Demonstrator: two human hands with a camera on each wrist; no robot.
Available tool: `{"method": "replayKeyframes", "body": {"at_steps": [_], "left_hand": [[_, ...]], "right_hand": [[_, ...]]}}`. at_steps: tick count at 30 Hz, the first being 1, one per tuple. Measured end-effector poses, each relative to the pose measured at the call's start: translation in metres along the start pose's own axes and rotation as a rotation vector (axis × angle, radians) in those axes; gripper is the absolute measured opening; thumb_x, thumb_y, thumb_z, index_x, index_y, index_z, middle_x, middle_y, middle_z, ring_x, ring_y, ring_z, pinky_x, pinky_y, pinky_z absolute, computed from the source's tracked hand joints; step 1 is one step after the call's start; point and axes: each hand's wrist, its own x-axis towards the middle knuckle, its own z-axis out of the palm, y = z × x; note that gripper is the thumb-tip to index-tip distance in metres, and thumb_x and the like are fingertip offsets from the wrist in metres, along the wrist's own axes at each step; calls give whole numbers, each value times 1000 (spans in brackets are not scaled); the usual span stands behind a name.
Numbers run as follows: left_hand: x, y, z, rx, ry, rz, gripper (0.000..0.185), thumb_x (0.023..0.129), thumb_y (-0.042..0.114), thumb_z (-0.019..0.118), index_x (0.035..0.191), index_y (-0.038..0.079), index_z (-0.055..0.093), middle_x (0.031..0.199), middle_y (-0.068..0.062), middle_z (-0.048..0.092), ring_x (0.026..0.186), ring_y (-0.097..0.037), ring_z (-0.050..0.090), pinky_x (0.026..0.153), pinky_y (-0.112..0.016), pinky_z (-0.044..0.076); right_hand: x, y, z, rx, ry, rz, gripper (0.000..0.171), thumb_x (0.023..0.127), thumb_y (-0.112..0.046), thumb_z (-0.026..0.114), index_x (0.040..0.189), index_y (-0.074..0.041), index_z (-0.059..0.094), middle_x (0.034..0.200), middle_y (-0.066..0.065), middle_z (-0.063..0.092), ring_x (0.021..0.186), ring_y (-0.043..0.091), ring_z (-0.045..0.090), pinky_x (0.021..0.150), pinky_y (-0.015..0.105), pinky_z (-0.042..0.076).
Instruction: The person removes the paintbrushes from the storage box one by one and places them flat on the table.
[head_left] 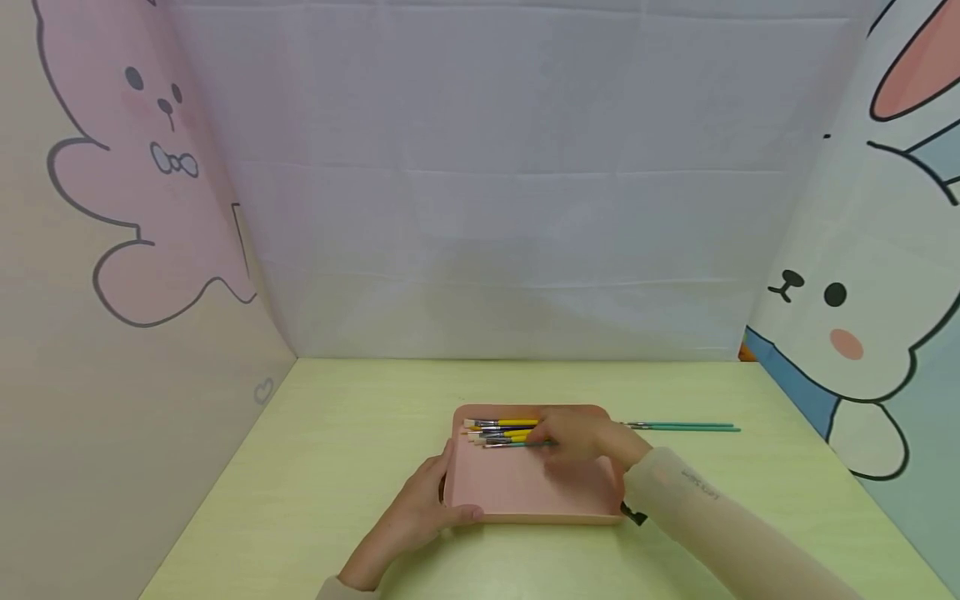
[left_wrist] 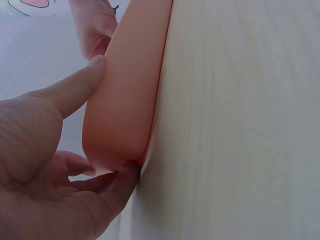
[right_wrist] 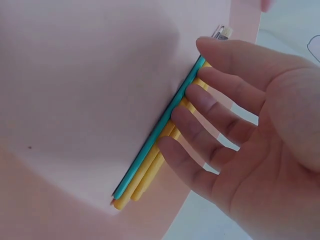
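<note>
A shallow pink tray [head_left: 528, 487] sits on the table. My left hand [head_left: 416, 508] holds its near left corner, thumb against the front wall and fingers curled around the corner, as the left wrist view shows. Inside the tray, several paintbrushes [head_left: 510, 422] lie side by side near the far wall, bristles to the left. My right hand [head_left: 576, 435] is over their handles. In the right wrist view its loosely bent fingers touch a teal paintbrush [right_wrist: 150, 142] lying alongside yellow-handled paintbrushes [right_wrist: 142, 180].
Two teal paintbrushes [head_left: 682, 427] lie on the pale wooden table [head_left: 352, 425] to the right of the tray. A small black object [head_left: 633, 514] shows by the tray's near right corner. A white backdrop [head_left: 480, 208] and cartoon-printed side panels [head_left: 847, 250] enclose the table.
</note>
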Motion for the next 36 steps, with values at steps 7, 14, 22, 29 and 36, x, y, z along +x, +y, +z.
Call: {"method": "replayKeyframes", "body": {"at_steps": [7, 14, 22, 29, 36], "left_hand": [[1, 0, 1, 9, 0, -4, 120, 83, 42, 92, 170, 6, 18, 156, -25, 46, 131, -32, 55, 109, -57, 44], [0, 1, 0, 14, 3, -9, 120, 83, 43, 92, 170, 6, 18, 157, -25, 45, 135, -34, 52, 111, -59, 42], [0, 2, 0, 18, 6, -9, 120, 82, 43, 92, 170, 7, 19, 157, -24, 46, 135, -34, 52, 111, -60, 41], [0, 2, 0, 14, 3, -13, 119, 83, 41, 92, 170, 7, 19, 157, -24, 46, 134, -34, 52, 111, -59, 42], [0, 3, 0, 20, 5, -9, 120, 82, 43, 92, 170, 7, 19, 156, -24, 46, 133, -33, 53, 110, -59, 42]], "right_hand": [[0, -1, 0, 42, -15, 24, 33, 96, -5, 74, 130, -7, 75, 122, 6, 68, 105, 21, 58, 96, 36, 51], [0, -2, 1, 68, -24, 52, 36, 93, -4, 75, 129, -8, 75, 115, 4, 67, 102, 22, 59, 94, 36, 52], [0, -1, 1, 87, -26, 74, 31, 93, -3, 76, 123, -12, 76, 106, 2, 66, 97, 22, 57, 90, 35, 50], [0, -1, 4, 143, -25, 92, 31, 93, 1, 74, 120, -13, 77, 102, 5, 66, 98, 26, 58, 87, 34, 48], [3, 1, 5, 122, -27, 97, 33, 92, 4, 75, 118, -17, 77, 100, 1, 67, 96, 22, 59, 89, 33, 50]]}}
